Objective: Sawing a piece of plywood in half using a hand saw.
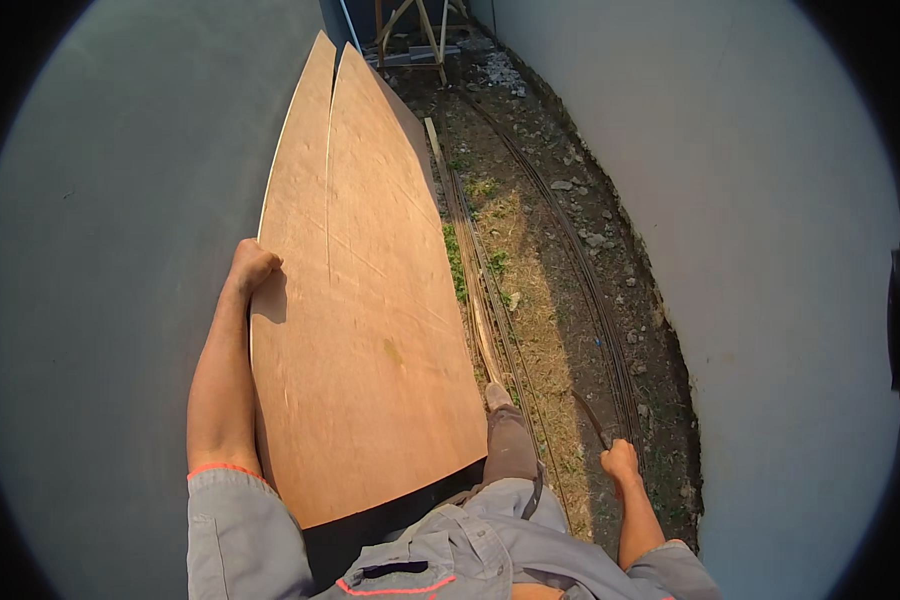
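Note:
A large sheet of reddish-brown plywood stands tilted at my left, with a long narrow slit running down from its far end. That slit gapes widest at the top and fades to a line around mid-sheet. My left hand is closed around the sheet's left edge. Low on the right, my right hand is closed around one end of a thin, dark, slightly curved strip, whose exact kind I cannot make out. The strip points forward and away from the plywood.
Long thin rods and wooden strips lie along the dirt floor. Grey walls rise at the left and right. A wooden trestle-like frame stands at the far end. Rubble lines the right wall's foot.

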The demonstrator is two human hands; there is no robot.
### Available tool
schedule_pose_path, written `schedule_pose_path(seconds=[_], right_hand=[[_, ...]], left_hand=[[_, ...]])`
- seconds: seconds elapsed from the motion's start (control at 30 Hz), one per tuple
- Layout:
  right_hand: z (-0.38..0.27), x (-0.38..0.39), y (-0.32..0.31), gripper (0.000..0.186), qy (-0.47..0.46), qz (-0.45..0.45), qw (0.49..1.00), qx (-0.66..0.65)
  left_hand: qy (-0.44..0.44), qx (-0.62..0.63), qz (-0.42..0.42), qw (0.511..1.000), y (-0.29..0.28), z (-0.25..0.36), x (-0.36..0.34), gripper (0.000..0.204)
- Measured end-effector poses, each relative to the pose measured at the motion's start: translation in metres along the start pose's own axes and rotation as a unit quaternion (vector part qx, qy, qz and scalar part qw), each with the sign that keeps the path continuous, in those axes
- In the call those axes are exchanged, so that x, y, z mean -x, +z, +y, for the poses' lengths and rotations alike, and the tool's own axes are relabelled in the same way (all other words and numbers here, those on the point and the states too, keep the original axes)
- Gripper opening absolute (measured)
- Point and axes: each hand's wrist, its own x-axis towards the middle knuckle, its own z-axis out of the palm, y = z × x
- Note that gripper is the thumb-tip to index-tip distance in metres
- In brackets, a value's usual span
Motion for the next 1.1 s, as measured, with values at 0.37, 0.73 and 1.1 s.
schedule_pose_path(seconds=[0.37, 0.73, 1.1], right_hand=[[0.224, 0.037, 0.158, 0.048, 0.25, -0.101, 0.963, -0.007], [0.193, 0.058, 0.105, 0.057, 0.279, 0.018, 0.95, -0.137], [0.22, -0.043, 0.097, 0.057, 0.251, -0.044, 0.965, -0.06]], left_hand=[[-0.015, -0.058, 0.039, 0.997, 0.004, -0.009, -0.01, 0.038], [-0.024, -0.071, 0.015, 0.997, 0.021, -0.006, -0.029, 0.039], [-0.092, -0.169, -0.015, 0.981, 0.005, 0.026, 0.032, 0.049]])
